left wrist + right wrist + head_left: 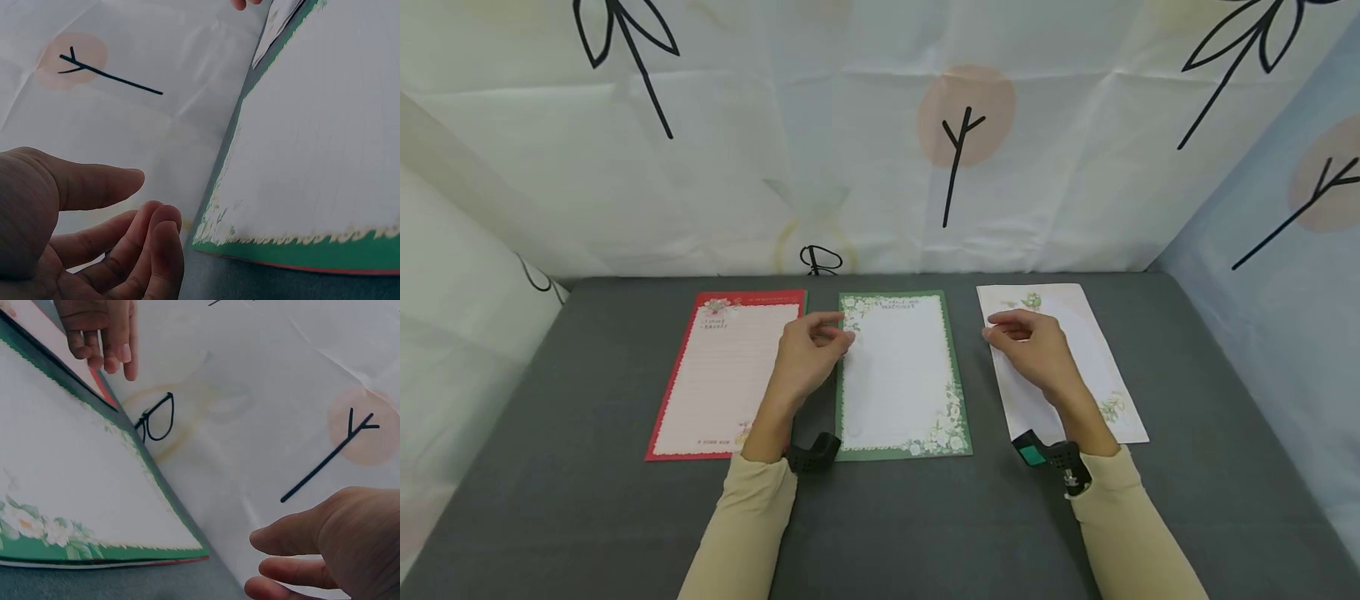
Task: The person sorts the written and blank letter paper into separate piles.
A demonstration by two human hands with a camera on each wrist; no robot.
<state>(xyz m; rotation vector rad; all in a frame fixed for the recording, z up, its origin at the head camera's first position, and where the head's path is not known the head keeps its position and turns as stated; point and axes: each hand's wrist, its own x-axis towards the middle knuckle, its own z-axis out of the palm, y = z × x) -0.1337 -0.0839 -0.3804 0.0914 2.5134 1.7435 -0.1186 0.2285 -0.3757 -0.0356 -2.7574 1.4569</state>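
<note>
Three sheets of decorated letter paper lie side by side: a red-bordered lined sheet (730, 375) at left, a green-bordered floral sheet (891, 375) in the middle, and a pale sheet with green sprigs (1093, 367) at right. My left hand (811, 354) hovers between the red and green sheets, its fingers loosely bent with nothing in them. Over the pale sheet's left part hangs my right hand (1033, 346), also holding nothing. The left wrist view shows the left hand (112, 231) with thumb and fingers apart. In the right wrist view the right hand (325, 544) has a relaxed bend.
A dark grey cloth (910, 533) covers the table. Behind it hangs a pale curtain (865, 167) with leaf and twig drawings, and similar fabric encloses both sides. Stacked edges at the green sheet's corner (181, 550) show a thin red layer beneath it.
</note>
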